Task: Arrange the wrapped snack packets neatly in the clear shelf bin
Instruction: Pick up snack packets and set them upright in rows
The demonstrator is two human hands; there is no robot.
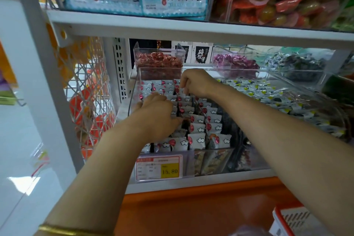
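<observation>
Head view. Step: mid-tidy, straightening rows.

R hand (195, 82) is at the back of the clear bin (210, 161), fingers curled down, pinching top edges of the snack packets (198, 140) directly under it. L hand (157, 116) is nearer, lying on packets just left of R. Its fingertips are hidden, so grip can't be told.

Rows betw. the hands look uneven, w/ dark gaps.

Next, prob.: stand the pinched packets upright and close gaps, w/ L hand bracing its row.

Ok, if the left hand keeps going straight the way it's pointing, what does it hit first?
Probably the upright white snack packets ahead of the left hand, in the rows toward the clear bin's rear wall; that wall comes next. Depth is hard to judge.
</observation>
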